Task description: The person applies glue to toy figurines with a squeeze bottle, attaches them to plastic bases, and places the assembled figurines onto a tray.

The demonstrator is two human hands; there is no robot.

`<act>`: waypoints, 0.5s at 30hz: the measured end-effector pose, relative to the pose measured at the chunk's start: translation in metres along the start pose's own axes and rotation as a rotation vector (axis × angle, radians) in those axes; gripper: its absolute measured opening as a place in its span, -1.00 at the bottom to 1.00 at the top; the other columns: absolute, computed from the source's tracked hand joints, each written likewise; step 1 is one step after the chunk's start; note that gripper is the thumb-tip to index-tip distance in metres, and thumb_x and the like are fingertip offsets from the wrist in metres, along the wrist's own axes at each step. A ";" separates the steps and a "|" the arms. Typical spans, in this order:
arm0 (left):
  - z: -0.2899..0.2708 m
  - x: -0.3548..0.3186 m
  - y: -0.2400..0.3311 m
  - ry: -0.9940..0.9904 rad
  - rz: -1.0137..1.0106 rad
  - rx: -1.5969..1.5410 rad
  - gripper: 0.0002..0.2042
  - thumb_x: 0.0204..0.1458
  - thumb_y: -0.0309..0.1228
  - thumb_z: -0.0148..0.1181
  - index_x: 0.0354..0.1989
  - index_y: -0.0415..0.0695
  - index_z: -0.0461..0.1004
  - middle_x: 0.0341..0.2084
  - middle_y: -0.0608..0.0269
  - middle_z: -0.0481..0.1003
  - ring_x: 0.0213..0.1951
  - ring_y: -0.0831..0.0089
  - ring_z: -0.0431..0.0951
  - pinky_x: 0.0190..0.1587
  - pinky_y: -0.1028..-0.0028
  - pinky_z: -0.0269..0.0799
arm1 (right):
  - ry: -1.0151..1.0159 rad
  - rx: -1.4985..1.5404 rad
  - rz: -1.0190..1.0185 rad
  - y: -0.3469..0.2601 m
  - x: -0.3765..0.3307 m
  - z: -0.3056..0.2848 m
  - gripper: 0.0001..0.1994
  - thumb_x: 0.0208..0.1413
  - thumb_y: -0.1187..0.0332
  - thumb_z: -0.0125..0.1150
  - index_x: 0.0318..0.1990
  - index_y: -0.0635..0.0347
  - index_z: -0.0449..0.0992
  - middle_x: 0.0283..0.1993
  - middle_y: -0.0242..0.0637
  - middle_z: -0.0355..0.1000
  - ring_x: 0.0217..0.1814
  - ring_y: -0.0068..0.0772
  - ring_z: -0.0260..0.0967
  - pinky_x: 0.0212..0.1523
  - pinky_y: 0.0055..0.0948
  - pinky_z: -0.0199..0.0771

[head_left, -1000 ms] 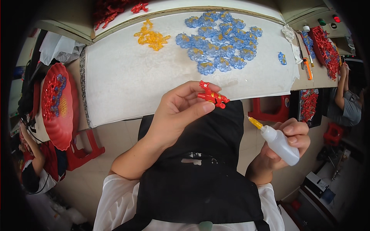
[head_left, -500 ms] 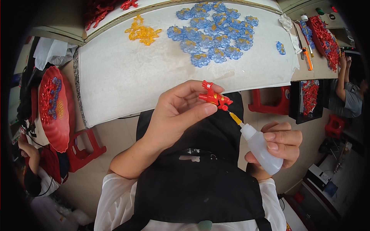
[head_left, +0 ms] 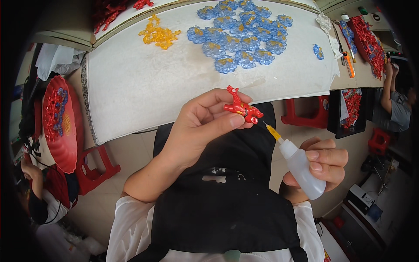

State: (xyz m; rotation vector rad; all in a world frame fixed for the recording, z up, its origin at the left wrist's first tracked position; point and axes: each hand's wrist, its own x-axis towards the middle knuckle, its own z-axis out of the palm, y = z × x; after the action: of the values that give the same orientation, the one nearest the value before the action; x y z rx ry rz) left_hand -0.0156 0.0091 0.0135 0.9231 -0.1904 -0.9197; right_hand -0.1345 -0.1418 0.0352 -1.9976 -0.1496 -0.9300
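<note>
Between the thumb and fingers of my left hand (head_left: 203,124) is a small red plastic figurine piece (head_left: 244,109) with gold markings, held just off the table's near edge. My right hand (head_left: 325,163) is wrapped round a white squeeze bottle (head_left: 303,171). Its yellow needle nozzle (head_left: 273,132) points up and left, with the thin tip close to the red piece but apart from it. Beyond my hands, a cluster of clear blue flower-shaped pieces (head_left: 248,42) with yellow parts lies on the white-covered table (head_left: 139,91).
Yellow pieces (head_left: 159,34) lie left of the blue cluster; one blue piece (head_left: 318,52) sits apart. An orange cutter (head_left: 348,65) rests at right. Red trays (head_left: 72,144) of parts and red stools (head_left: 100,170) stand around. Other people's arms (head_left: 389,94) show at both sides.
My right hand has drawn the bottle a little right and down, moving its tip away from the red piece. My left hand has turned the red piece slightly.
</note>
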 end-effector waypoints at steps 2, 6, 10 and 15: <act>-0.001 0.000 0.004 0.009 -0.104 -0.051 -0.71 -0.06 -0.49 0.05 -0.14 -0.30 0.29 -0.33 0.08 0.43 -0.32 0.42 0.49 -0.20 0.50 0.40 | 0.006 -0.016 -0.010 0.000 0.001 -0.001 -0.58 -0.32 0.19 0.36 -0.32 0.07 0.28 -0.37 -0.39 0.18 -0.57 -0.56 0.14 -0.66 -0.66 0.19; -0.003 0.001 0.001 0.009 -0.128 -0.096 -0.72 -0.06 -0.48 0.05 -0.15 -0.30 0.29 -0.34 0.08 0.44 -0.37 0.42 0.50 -0.23 0.52 0.42 | -0.041 0.071 0.047 -0.002 0.003 -0.004 -0.54 -0.48 0.44 0.45 -0.32 0.07 0.34 -0.30 -0.35 0.26 -0.45 -0.44 0.28 -0.56 -0.55 0.32; -0.002 0.002 0.001 -0.002 -0.145 -0.101 -0.72 -0.05 -0.48 0.03 -0.14 -0.30 0.28 -0.34 0.08 0.43 -0.37 0.42 0.50 -0.25 0.52 0.42 | -0.037 -0.014 -0.036 0.007 0.003 0.001 -0.57 -0.40 0.34 0.41 -0.32 0.12 0.31 -0.33 -0.33 0.23 -0.51 -0.49 0.22 -0.60 -0.58 0.27; -0.004 0.003 -0.002 0.006 -0.166 -0.118 -0.73 -0.03 -0.47 0.00 -0.14 -0.31 0.28 -0.34 0.07 0.43 -0.38 0.43 0.50 -0.26 0.53 0.43 | -0.112 -0.107 -0.114 0.011 0.002 -0.001 -0.58 -0.30 0.24 0.36 -0.32 0.15 0.26 -0.37 -0.32 0.18 -0.56 -0.54 0.17 -0.67 -0.65 0.21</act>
State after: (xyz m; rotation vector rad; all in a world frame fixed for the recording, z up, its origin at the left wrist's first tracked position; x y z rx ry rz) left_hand -0.0128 0.0090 0.0090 0.8414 -0.0543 -1.0696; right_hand -0.1284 -0.1496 0.0294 -2.1597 -0.2847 -0.9139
